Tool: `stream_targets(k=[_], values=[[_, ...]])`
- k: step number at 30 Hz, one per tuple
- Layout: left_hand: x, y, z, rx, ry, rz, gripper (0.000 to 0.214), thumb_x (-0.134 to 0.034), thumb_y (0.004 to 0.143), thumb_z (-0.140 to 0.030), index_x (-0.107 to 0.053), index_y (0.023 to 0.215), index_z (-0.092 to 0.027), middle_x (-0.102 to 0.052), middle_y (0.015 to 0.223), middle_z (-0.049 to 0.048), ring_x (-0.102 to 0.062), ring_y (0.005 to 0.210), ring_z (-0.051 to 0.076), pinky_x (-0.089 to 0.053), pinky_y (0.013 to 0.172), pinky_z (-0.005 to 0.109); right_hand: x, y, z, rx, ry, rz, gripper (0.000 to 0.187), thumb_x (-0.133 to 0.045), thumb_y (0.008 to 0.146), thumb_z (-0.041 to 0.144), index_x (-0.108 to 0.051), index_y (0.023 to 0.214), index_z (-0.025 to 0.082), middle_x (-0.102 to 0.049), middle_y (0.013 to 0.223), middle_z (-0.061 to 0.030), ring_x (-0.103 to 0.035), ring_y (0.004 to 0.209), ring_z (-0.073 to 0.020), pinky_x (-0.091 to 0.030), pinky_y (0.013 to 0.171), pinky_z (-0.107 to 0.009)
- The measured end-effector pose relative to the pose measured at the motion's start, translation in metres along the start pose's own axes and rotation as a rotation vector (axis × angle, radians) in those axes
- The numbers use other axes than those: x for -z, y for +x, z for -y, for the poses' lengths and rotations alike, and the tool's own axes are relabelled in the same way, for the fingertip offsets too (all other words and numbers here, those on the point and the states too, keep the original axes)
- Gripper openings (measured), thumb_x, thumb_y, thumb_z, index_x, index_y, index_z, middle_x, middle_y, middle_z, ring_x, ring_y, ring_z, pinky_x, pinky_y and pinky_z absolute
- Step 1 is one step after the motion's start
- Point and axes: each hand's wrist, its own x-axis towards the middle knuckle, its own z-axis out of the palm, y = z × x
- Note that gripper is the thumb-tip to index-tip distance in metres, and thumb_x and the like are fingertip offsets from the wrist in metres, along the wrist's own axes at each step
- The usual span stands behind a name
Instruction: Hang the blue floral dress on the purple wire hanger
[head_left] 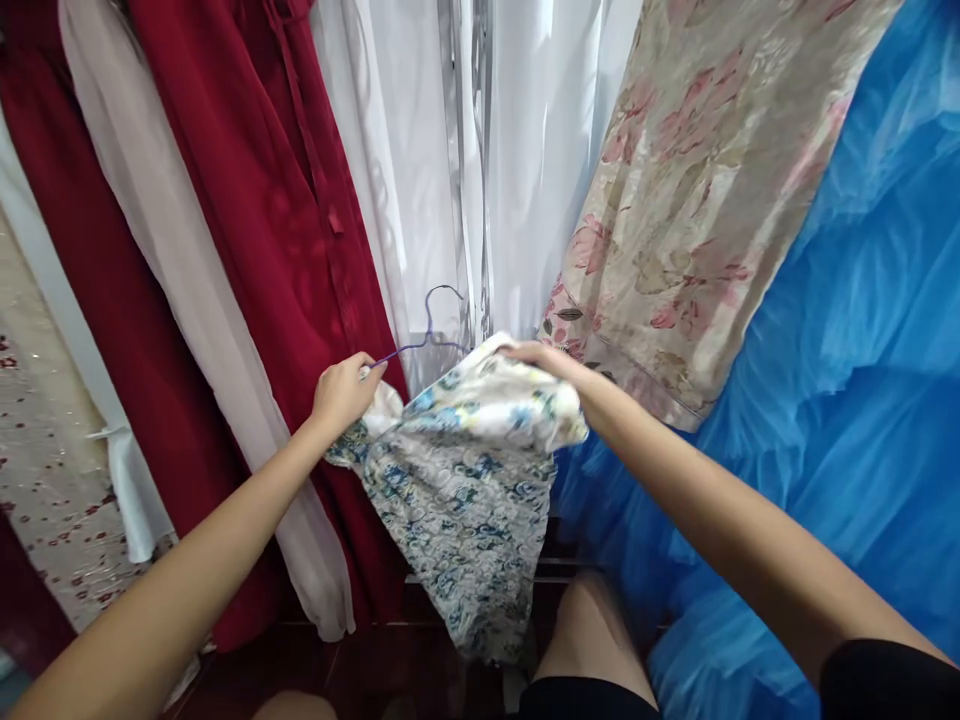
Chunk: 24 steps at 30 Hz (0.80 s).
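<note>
Right sleeve (885, 680): black, plain, dark throughout; its edge crosses the arm in a rounded line. Visible part short, cut off by the frame. Right forearm (712, 500): bare, slim, smooth in outline. Right hand (551, 360): bare; fingers mostly hidden. Left forearm (225, 540): bare over its whole visible length, slim, narrowing toward the wrist. Left hand (345, 398): bare; slender, fine detail soft. Shorts or skirt (589, 697), cannot tell which: black, plain, curved hem across the thigh. Leg (592, 635): bare beyond the hem, rounded, outline blurred.
</note>
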Motion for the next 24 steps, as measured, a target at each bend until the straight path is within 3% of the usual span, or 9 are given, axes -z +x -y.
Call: stream_targets(k=[4,6,9,11,13,16,19,21,24], values=[[-0.014,-0.028,0.012,0.121,-0.435,-0.029,0.043,-0.049,0.093,-0.052,-0.067,0.079,-0.016,-0.056,0.058,0.0004,-0.053,0.055,0.014,-0.040,0.054,0.023,-0.071,-0.039,-0.021,0.004,-0.200,0.591,0.020,-0.073,0.081,0.028,-0.072,0.094,0.013,-0.073,0.088,-0.0027,-0.066,0.081,-0.0158,-0.053,0.076,-0.025],[-0.020,-0.048,0.005,0.200,-0.685,-0.092,0.047,-0.046,0.095,-0.056,-0.063,0.077,-0.016,-0.048,0.055,-0.0025,-0.046,0.048,0.011,-0.036,0.048,0.020,-0.087,-0.054,-0.030,0.075,-0.334,0.689,0.024,-0.072,0.085,0.032,-0.071,0.102,0.015,-0.073,0.096,-0.0030,-0.066,0.090,-0.0181,-0.052,0.083,-0.029],[-0.023,-0.068,-0.017,0.355,-0.998,-0.063,0.052,-0.048,0.092,-0.062,-0.058,0.069,-0.016,-0.043,0.051,-0.0036,-0.043,0.045,0.009,-0.034,0.044,0.019,-0.085,-0.060,-0.043,0.245,-0.590,0.418,0.034,-0.068,0.089,0.038,-0.067,0.116,0.018,-0.069,0.113,-0.0080,-0.062,0.106,-0.0232,-0.047,0.097,-0.038],[-0.021,-0.074,-0.036,0.419,-1.193,0.116,0.053,-0.053,0.087,-0.067,-0.057,0.069,-0.017,-0.042,0.049,-0.0044,-0.041,0.042,0.009,-0.034,0.041,0.019,-0.077,-0.056,-0.055,0.307,-0.712,0.225,0.044,-0.063,0.092,0.042,-0.058,0.130,0.019,-0.061,0.127,-0.0128,-0.055,0.119,-0.0267,-0.040,0.107,-0.046],[-0.016,-0.079,-0.056,0.440,-1.374,0.306,0.050,-0.065,0.079,-0.066,-0.058,0.076,-0.017,-0.045,0.052,-0.0058,-0.041,0.040,0.008,-0.035,0.040,0.019,-0.073,-0.052,-0.071,0.326,-0.675,0.141,0.048,-0.056,0.096,0.045,-0.051,0.136,0.020,-0.056,0.133,-0.0138,-0.052,0.123,-0.0264,-0.037,0.108,-0.047],[-0.005,-0.094,-0.086,0.385,-1.510,0.528,0.042,-0.079,0.073,-0.053,-0.060,0.086,-0.017,-0.051,0.061,-0.0059,-0.045,0.044,0.006,-0.039,0.045,0.017,-0.074,-0.055,-0.092,0.259,-0.375,0.120,0.039,-0.053,0.096,0.053,-0.057,0.116,0.019,-0.064,0.099,-0.0045,-0.060,0.089,-0.0182,-0.049,0.083,-0.033],[0.003,-0.114,-0.106,0.325,-1.551,0.710,0.034,-0.078,0.078,-0.044,-0.064,0.087,-0.015,-0.055,0.064,-0.0031,-0.051,0.054,0.007,-0.042,0.055,0.016,-0.076,-0.069,-0.100,0.074,-0.110,0.210,0.044,-0.061,0.087,0.061,-0.059,0.085,0.017,-0.052,0.066,0.0047,-0.044,0.056,-0.0099,-0.037,0.055,-0.023],[0.003,-0.124,-0.110,0.303,-1.567,0.746,0.030,-0.079,0.079,-0.039,-0.066,0.088,-0.014,-0.062,0.072,0.0009,-0.059,0.066,0.010,-0.046,0.065,0.018,-0.075,-0.086,-0.096,-0.053,0.004,0.255,0.050,-0.064,0.084,0.063,-0.058,0.072,0.015,-0.049,0.058,0.0052,-0.037,0.050,-0.0073,-0.029,0.049,-0.021],[-0.003,-0.131,-0.101,0.306,-1.629,0.737,0.031,-0.080,0.078,-0.030,-0.069,0.104,-0.016,-0.070,0.106,0.0088,-0.067,0.093,0.017,-0.051,0.083,0.024,-0.065,-0.117,-0.079,-0.164,0.137,0.062,0.050,-0.070,0.081,0.060,-0.063,0.067,0.013,-0.057,0.055,0.0017,-0.041,0.046,-0.0073,-0.031,0.046,-0.021]])
